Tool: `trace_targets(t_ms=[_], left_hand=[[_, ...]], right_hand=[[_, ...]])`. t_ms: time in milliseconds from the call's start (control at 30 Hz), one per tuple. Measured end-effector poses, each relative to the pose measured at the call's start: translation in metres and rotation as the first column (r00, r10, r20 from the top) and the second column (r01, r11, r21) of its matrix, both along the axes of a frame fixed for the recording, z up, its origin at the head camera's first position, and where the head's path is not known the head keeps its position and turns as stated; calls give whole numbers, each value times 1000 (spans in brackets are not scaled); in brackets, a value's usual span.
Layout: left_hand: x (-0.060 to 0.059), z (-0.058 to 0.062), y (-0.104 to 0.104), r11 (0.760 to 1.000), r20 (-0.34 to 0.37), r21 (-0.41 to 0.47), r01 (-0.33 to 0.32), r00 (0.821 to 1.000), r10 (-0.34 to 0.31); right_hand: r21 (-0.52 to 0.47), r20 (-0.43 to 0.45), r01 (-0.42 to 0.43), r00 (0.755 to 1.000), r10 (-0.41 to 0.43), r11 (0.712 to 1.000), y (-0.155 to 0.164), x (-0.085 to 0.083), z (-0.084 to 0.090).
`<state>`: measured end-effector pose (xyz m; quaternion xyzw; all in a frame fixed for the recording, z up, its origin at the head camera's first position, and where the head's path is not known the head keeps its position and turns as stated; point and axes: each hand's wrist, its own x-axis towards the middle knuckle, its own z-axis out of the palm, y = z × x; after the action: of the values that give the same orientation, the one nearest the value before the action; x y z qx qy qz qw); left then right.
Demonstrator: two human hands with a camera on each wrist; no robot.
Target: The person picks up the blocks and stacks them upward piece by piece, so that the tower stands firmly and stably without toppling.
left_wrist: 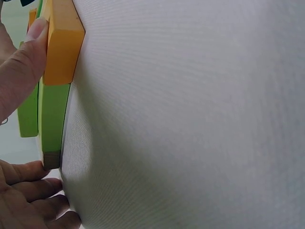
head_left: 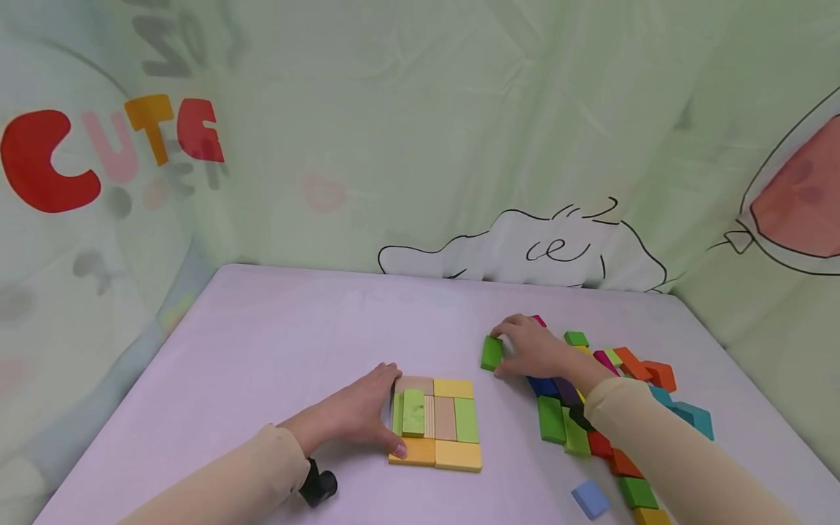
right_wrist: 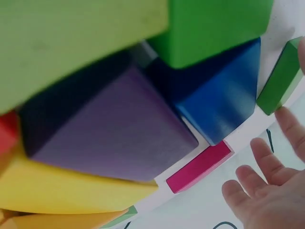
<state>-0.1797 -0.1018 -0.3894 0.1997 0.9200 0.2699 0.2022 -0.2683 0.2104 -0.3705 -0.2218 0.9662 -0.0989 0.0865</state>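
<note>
A flat square of wooden blocks (head_left: 456, 456), in yellow, orange, light green and bare wood, lies on the table. One light green block (head_left: 413, 413) rests on top near its left side. My left hand (head_left: 357, 412) spans that side, the thumb on the orange block (left_wrist: 64, 43) and the index fingertip touching the bare wood block (left_wrist: 51, 160) at the far corner. Right of the square, my right hand (head_left: 534, 346) holds a green block (head_left: 491, 353) between thumb and index finger. In the right wrist view, its other fingers are spread beside the green block (right_wrist: 281, 78).
Loose blocks in many colours spread under and around my right forearm, among them a purple block (right_wrist: 114, 129), a dark blue block (right_wrist: 224, 95) and a magenta block (right_wrist: 200, 167). A light blue block (head_left: 590, 499) lies nearer. Printed cloth (head_left: 420, 146) hangs behind the table (head_left: 295, 313).
</note>
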Motion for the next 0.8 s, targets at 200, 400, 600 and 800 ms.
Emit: trace_targets(t_ms=[200, 400, 600, 800], left_hand=[[1, 1, 0, 1000, -3, 4, 2, 1000, -2], [0, -3, 0, 1000, -1, 2, 10, 1000, -10], [-2, -5, 0, 1000, -6, -11, 15, 1000, -15], [-3, -3, 1, 1000, -6, -16, 1, 1000, -1]], right_hand=[[6, -6, 13, 1000, -13, 1000, 0, 4, 0], [10, 22, 35, 999, -35, 999, -1, 5, -3], [-57, -72, 10, 997, -14, 998, -4, 23, 9], [-103, -58, -75, 996, 69, 992, -25, 66, 18]])
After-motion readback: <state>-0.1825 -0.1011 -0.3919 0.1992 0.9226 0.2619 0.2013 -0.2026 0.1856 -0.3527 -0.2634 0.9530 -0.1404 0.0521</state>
